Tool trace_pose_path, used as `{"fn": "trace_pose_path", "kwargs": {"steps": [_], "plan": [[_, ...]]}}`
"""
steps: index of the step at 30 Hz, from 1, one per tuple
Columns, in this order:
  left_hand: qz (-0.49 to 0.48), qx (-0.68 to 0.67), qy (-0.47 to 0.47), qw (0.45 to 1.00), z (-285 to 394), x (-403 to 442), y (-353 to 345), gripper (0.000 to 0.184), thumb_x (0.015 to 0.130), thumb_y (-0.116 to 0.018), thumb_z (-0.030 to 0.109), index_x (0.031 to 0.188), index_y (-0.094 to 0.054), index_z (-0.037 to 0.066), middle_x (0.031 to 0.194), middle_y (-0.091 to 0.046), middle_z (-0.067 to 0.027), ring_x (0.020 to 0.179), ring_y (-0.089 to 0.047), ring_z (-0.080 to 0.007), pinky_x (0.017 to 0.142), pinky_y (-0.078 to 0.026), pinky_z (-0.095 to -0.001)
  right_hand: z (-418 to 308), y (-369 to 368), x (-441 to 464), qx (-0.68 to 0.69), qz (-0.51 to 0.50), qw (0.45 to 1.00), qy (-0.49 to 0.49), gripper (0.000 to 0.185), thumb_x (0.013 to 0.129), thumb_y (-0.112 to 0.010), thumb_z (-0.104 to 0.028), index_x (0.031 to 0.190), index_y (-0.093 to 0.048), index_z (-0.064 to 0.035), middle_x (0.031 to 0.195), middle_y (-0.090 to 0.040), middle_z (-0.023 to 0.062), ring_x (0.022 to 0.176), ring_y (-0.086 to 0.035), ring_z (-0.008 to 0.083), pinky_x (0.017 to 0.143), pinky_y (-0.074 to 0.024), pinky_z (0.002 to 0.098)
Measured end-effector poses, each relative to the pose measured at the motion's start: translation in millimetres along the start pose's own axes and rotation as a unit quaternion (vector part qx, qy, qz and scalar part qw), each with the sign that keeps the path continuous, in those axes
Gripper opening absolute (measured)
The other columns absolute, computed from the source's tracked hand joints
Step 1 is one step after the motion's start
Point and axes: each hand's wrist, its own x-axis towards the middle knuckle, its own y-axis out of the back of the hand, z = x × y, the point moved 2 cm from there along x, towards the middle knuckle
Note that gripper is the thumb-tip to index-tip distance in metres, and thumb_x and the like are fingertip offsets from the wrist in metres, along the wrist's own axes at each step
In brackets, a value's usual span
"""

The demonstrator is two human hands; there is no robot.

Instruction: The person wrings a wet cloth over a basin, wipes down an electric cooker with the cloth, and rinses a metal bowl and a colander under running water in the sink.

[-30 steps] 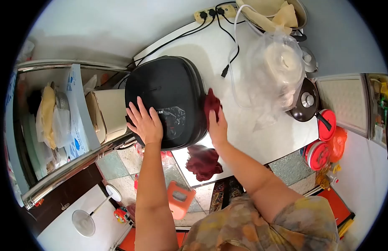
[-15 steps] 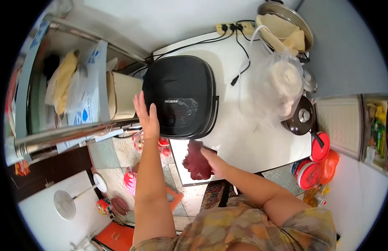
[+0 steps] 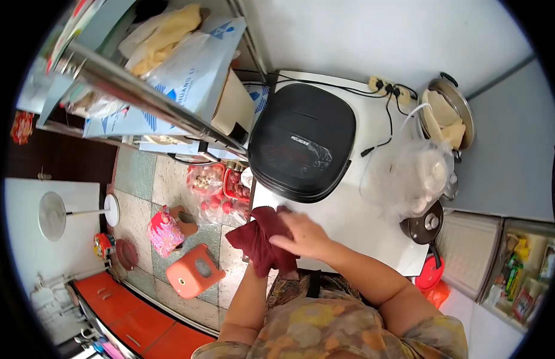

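Note:
A dark red cloth [image 3: 262, 239] hangs bunched between my two hands, near the front left corner of the white table. My right hand [image 3: 304, 236] lies on its right side, thumb across the folds and fingers against its upper edge. My left hand is underneath the cloth. Only the left wrist and forearm show below it, and the fingers are hidden. Just beyond my hands a black, closed-lidded electric appliance [image 3: 304, 140] sits on the white table [image 3: 343, 233].
A clear plastic bag [image 3: 409, 179], a dark lidded pan [image 3: 427, 224] and a metal pot [image 3: 448, 116] stand at the right. Cords run from a power strip [image 3: 388, 90]. A metal shelf [image 3: 164, 107] is at the left, with an orange stool [image 3: 193, 272] on the floor.
My left hand has left the appliance's side and come back under the cloth. The cloth has been lifted off the tabletop and spread out. The view has turned and shifted.

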Motion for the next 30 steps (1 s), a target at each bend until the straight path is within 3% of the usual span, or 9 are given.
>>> {"fn": "trace_pose_path", "kwargs": {"steps": [2,4,5,8,10,18,22,25,30], "plan": [[-0.136,-0.299,-0.009,0.945,11,-3,-42,0.048,0.091,-0.036,0.041,0.127,-0.037,0.009,0.127,-0.042,-0.0122,0.114,-0.041,-0.0276,0.099,-0.030,-0.0403,-12,16,7,0.033,0.124,0.991,0.040,0.038,0.075,-0.063,-0.025,0.104,-0.050,-0.0052,0.091,-0.051,0.0143,0.091,-0.049,0.0334,0.074,-0.0435,0.0390],[-0.162,-0.338,0.023,0.927,28,-21,-67,0.059,0.090,-0.029,0.051,0.133,-0.031,0.011,0.136,-0.034,-0.0150,0.122,-0.034,-0.0336,0.103,-0.023,-0.0488,-16,29,17,-0.106,0.224,0.962,0.118,0.044,0.070,-0.066,-0.020,0.109,-0.050,-0.0072,0.105,-0.048,0.0137,0.100,-0.045,0.0332,0.086,-0.0367,0.0431],[-0.194,-0.300,-0.030,0.933,39,-25,-63,0.062,0.089,-0.026,0.054,0.136,-0.027,0.013,0.139,-0.028,-0.0161,0.122,-0.034,-0.0388,0.103,-0.021,-0.0529,-24,41,20,-0.179,0.247,0.943,0.130,0.049,0.068,-0.067,-0.018,0.113,-0.050,-0.0089,0.113,-0.046,0.0137,0.106,-0.042,0.0334,0.092,-0.0328,0.0451],[-0.206,-0.386,-0.006,0.899,55,-29,-56,0.061,0.088,-0.028,0.054,0.135,-0.030,0.014,0.136,-0.033,-0.0164,0.117,-0.039,-0.0412,0.099,-0.027,-0.0552,-14,43,43,-0.258,0.235,0.933,0.087,0.078,0.062,-0.073,-0.026,0.128,-0.036,-0.0118,0.136,-0.024,0.0183,0.126,-0.022,0.0354,0.102,-0.0127,0.0540],[-0.027,-0.238,-0.095,0.966,60,-21,-31,0.061,0.088,-0.031,0.054,0.134,-0.031,0.014,0.130,-0.039,-0.0169,0.114,-0.041,-0.0421,0.094,-0.034,-0.0571,-8,39,58,-0.284,0.217,0.930,0.085,0.082,0.061,-0.074,-0.028,0.130,-0.033,-0.0123,0.137,-0.022,0.0183,0.127,-0.021,0.0352,0.103,-0.0120,0.0537],[-0.004,-0.202,-0.042,0.978,65,3,-19,0.058,0.087,-0.033,0.052,0.128,-0.039,0.010,0.116,-0.051,-0.0194,0.098,-0.053,-0.0420,0.082,-0.044,-0.0557,14,37,64,-0.370,0.179,0.910,0.060,0.088,0.059,-0.076,-0.022,0.133,-0.029,-0.0156,0.141,-0.021,0.0135,0.131,-0.018,0.0290,0.105,-0.0113,0.0509],[-0.025,-0.140,-0.039,0.989,73,9,-32,0.054,0.088,-0.036,0.047,0.124,-0.043,0.006,0.117,-0.051,-0.0173,0.102,-0.052,-0.0381,0.088,-0.043,-0.0487,19,46,55,-0.368,0.163,0.911,0.085,0.086,0.058,-0.077,-0.021,0.132,-0.033,-0.0165,0.140,-0.023,0.0131,0.130,-0.020,0.0289,0.105,-0.0128,0.0502],[0.029,-0.161,-0.044,0.986,70,22,-24,0.058,0.087,-0.034,0.051,0.127,-0.040,0.008,0.115,-0.051,-0.0208,0.096,-0.055,-0.0411,0.082,-0.047,-0.0488,26,56,45,-0.386,0.137,0.907,0.098,0.087,0.057,-0.077,-0.022,0.132,-0.033,-0.0170,0.140,-0.023,0.0128,0.130,-0.022,0.0286,0.104,-0.0143,0.0501],[0.016,-0.089,-0.052,0.995,70,28,-20,0.056,0.088,-0.036,0.047,0.128,-0.039,0.007,0.120,-0.050,-0.0157,0.106,-0.050,-0.0366,0.090,-0.041,-0.0483,39,80,25,-0.395,0.090,0.906,0.124,0.085,0.053,-0.078,-0.023,0.129,-0.039,-0.0189,0.139,-0.027,0.0109,0.129,-0.025,0.0267,0.104,-0.0181,0.0477]]}}
